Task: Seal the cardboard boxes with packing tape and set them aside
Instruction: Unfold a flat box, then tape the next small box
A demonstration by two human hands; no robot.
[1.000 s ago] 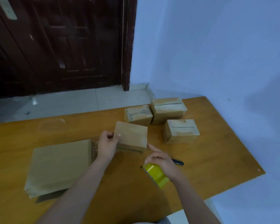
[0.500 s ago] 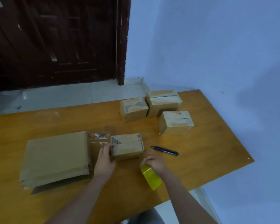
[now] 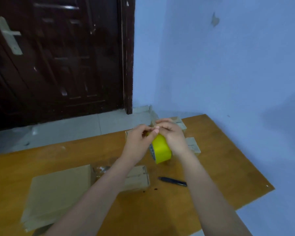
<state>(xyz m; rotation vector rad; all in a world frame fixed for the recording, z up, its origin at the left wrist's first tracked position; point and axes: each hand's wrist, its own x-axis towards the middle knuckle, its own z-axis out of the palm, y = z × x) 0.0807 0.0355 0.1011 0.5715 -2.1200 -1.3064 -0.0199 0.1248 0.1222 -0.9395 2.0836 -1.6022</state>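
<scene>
A yellow tape roll (image 3: 161,149) is raised above the table, gripped from the right by my right hand (image 3: 173,136). My left hand (image 3: 140,140) pinches at the top of the roll, fingertips meeting those of the right hand. Below my left forearm a small cardboard box (image 3: 138,178) rests on the wooden table (image 3: 220,167), partly hidden by the arm. Three other small boxes stand at the back, mostly hidden behind my hands: one (image 3: 181,125) behind the right hand, one (image 3: 193,146) to its right, and one (image 3: 127,133) showing as a sliver on the left.
A stack of flattened cardboard (image 3: 58,191) lies at the left front of the table. A black pen-like tool (image 3: 173,181) lies right of the near box. The table's right edge runs along a blue wall; a dark door stands behind.
My left hand has let go of the near box and both hands have risen with the tape roll. The box now sits alone on the table. The camera has tilted upward.
</scene>
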